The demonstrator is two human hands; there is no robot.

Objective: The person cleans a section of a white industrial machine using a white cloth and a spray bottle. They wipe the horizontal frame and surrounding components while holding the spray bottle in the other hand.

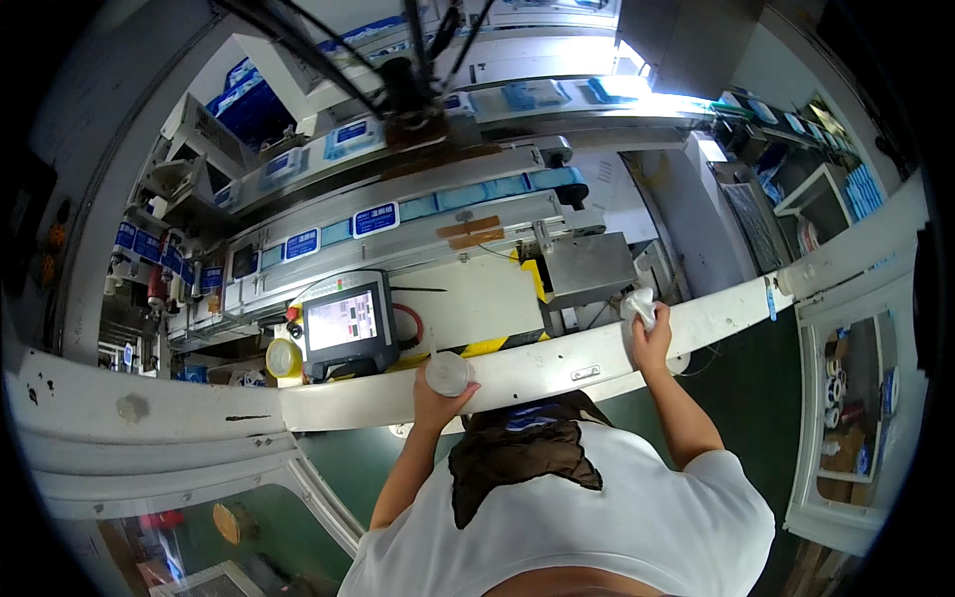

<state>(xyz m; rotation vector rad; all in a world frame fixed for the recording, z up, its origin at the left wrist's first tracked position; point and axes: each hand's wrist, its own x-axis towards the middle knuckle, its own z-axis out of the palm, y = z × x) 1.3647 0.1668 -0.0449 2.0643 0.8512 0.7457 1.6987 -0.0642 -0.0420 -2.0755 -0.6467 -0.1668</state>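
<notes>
My left hand (434, 403) is closed around a round, translucent white container (449, 374), seen from above at the white machine frame beam (517, 377). A thin pale spout seems to rise beside it. My right hand (652, 339) grips a crumpled white cloth (639, 305) over the same beam, farther right. Whether it is cloth or paper is hard to tell. Left of the container, a touchscreen control panel (343, 323) leans in a dark housing, with a red knob on its upper left corner.
A yellow tape roll (284, 358) lies beside the panel. Beyond it runs a narrow conveyor (477, 196) with blue-and-white labels. A metal box (589, 269) stands behind the right part of the beam. Dark robot arms (403, 90) hang overhead. Packs lie on the far conveyor (418, 127).
</notes>
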